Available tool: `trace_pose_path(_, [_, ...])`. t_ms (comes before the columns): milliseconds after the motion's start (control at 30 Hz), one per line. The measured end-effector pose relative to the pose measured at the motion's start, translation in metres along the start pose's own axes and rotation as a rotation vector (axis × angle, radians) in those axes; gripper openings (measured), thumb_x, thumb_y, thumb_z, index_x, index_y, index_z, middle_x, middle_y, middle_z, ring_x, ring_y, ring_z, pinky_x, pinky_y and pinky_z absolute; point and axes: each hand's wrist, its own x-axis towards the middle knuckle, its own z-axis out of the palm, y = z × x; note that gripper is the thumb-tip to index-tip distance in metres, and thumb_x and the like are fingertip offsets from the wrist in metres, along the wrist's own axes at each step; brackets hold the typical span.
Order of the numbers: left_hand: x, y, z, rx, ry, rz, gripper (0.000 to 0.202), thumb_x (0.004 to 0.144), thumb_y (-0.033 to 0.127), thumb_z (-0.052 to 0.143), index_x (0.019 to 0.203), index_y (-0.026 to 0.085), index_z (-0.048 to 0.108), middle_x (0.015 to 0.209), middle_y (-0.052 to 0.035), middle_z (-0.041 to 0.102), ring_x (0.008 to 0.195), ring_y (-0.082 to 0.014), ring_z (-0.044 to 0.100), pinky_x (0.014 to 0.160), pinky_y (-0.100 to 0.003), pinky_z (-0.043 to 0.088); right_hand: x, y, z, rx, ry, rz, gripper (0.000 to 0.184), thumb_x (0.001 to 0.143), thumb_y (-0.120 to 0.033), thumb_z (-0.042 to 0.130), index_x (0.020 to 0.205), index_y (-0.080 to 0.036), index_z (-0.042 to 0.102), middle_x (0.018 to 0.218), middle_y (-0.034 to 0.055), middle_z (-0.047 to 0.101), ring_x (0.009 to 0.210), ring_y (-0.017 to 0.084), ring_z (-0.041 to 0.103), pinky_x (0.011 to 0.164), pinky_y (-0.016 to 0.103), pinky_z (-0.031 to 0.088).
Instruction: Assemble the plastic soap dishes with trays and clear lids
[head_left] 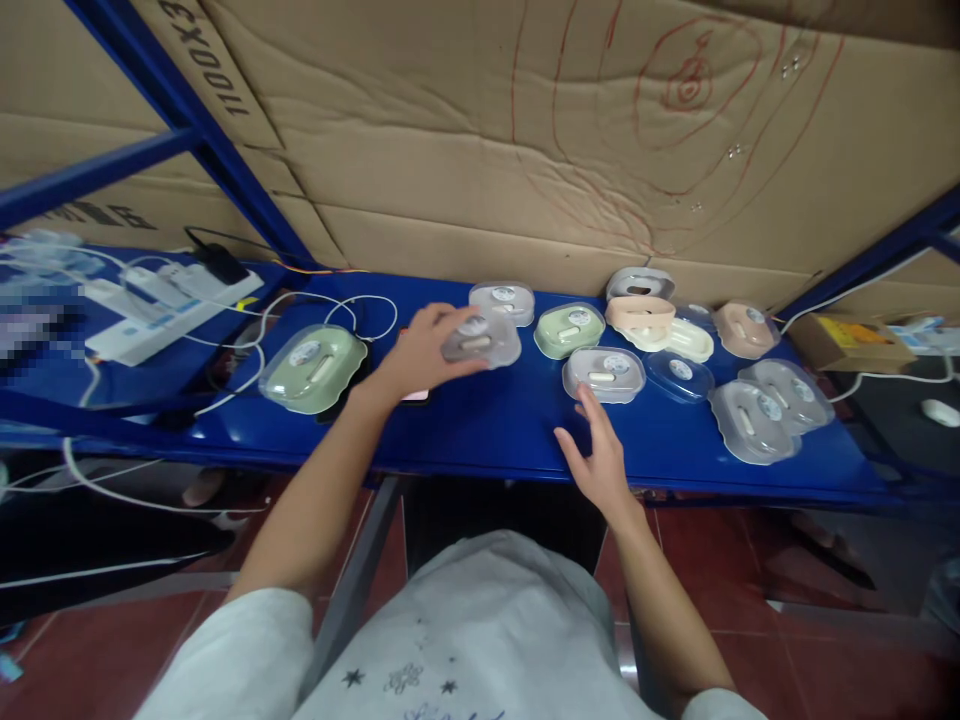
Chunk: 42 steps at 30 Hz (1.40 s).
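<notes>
My left hand [429,350] grips a grey soap box [491,345] with a clear lid from its left side, thumb at the near edge and fingers over the far side. Behind it stands a similar grey soap box [517,298]. My right hand [598,455] is open, fingers apart, its fingertips at the near edge of another grey soap box [621,384]; whether they touch it I cannot tell. A green soap box [559,340] sits between and behind the hands. To the left of my left hand lies a larger-looking green soap box [300,380].
On the blue table [480,425], a peach box part [637,312], a cream tray [690,340] and a clear lid [679,378] lie back right. Grey boxes [750,425] and a peach box [744,335] stand further right. A phone [415,396], power strip [161,318] and white cables lie left.
</notes>
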Motion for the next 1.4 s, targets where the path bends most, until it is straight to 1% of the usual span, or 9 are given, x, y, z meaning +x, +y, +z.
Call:
trace_pose_path(133, [0.024,-0.059,-0.022,0.159,0.095,-0.243,0.090,0.086,0.064,0.084,0.160,0.023,0.054,0.141,-0.0168,0.057,0.137,-0.0380,0.054,0.123,-0.054,0.040,-0.006,0.014,-0.028,-0.159,0.129,-0.021,0.064,0.108,-0.035,0.062,0.169,-0.031,0.040,0.161,0.0125,0.059,0.152,0.032,0.055,0.122,0.057,0.052])
trace_pose_path(300, [0.062,-0.110,-0.022,0.184,-0.079,-0.453,0.102,0.084,0.073,0.083,0.158,0.009,0.050,0.150,-0.0222,0.053,0.140,-0.0392,0.046,0.121,-0.062,0.038,-0.001,0.053,-0.085,-0.433,0.156,0.088,0.048,0.111,-0.040,0.054,0.156,-0.023,0.056,0.158,0.0167,0.060,0.149,0.034,0.055,0.123,0.060,0.047])
trace_pose_path(467, [0.079,-0.115,-0.017,0.121,-0.241,-0.454,0.110,0.079,0.066,0.091,0.157,0.003,0.047,0.158,-0.0262,0.051,0.142,-0.0402,0.049,0.119,-0.063,0.040,0.002,0.096,-0.112,-0.588,0.002,0.132,0.050,0.112,-0.039,0.044,0.155,-0.017,0.057,0.160,0.0201,0.058,0.149,0.036,0.055,0.121,0.060,0.048])
trace_pose_path(700, [0.064,-0.110,-0.018,0.083,-0.170,-0.452,0.127,0.078,0.071,0.091,0.170,0.010,0.027,0.177,-0.0278,0.024,0.159,-0.0504,0.027,0.125,-0.075,0.028,0.013,0.114,-0.086,-0.651,-0.071,0.176,0.056,0.111,-0.038,0.042,0.163,-0.018,0.048,0.167,0.0210,0.050,0.154,0.037,0.049,0.124,0.066,0.040])
trace_pose_path(800, [0.051,-0.083,-0.021,0.097,-0.038,-0.385,0.111,0.083,0.068,0.086,0.168,0.018,0.035,0.178,-0.0228,0.023,0.163,-0.0498,0.023,0.127,-0.077,0.023,0.015,0.108,-0.074,-0.632,-0.056,0.176,0.053,0.111,-0.034,0.041,0.161,-0.020,0.051,0.164,0.0197,0.054,0.150,0.035,0.053,0.124,0.066,0.038])
trace_pose_path(900, [0.030,-0.019,-0.015,0.020,0.087,-0.077,0.069,0.103,0.058,0.067,0.161,0.025,0.049,0.169,-0.0165,0.044,0.159,-0.0374,0.040,0.131,-0.061,0.032,0.015,0.100,-0.068,-0.608,-0.089,0.158,0.052,0.111,-0.033,0.042,0.161,-0.024,0.054,0.167,0.0187,0.050,0.154,0.036,0.048,0.123,0.065,0.039])
trace_pose_path(1100, [-0.025,0.108,0.039,-0.126,-0.188,0.199,0.057,0.109,0.043,0.060,0.163,0.031,0.048,0.173,-0.0124,0.042,0.161,-0.0323,0.041,0.131,-0.054,0.038,0.010,0.085,-0.088,-0.620,-0.089,0.109,0.050,0.112,-0.043,0.046,0.160,-0.031,0.055,0.175,0.0127,0.040,0.162,0.035,0.037,0.128,0.064,0.032])
trace_pose_path(1267, [-0.039,0.118,0.068,0.014,-0.204,0.208,0.054,0.110,0.036,0.059,0.163,0.031,0.050,0.179,-0.0140,0.032,0.166,-0.0364,0.031,0.132,-0.067,0.028,-0.017,0.109,-0.138,-0.864,0.296,0.445,0.078,0.104,-0.067,0.054,0.165,-0.019,0.048,0.171,0.0279,0.040,0.157,0.053,0.037,0.117,0.085,0.025])
trace_pose_path(1400, [-0.040,0.112,0.062,0.073,-0.160,0.136,0.055,0.109,0.033,0.059,0.164,0.030,0.049,0.178,-0.0160,0.034,0.163,-0.0385,0.036,0.129,-0.069,0.032,-0.046,0.123,-0.159,-0.887,0.321,0.536,0.082,0.102,-0.072,0.056,0.163,-0.017,0.052,0.163,0.0304,0.050,0.151,0.057,0.042,0.111,0.084,0.036])
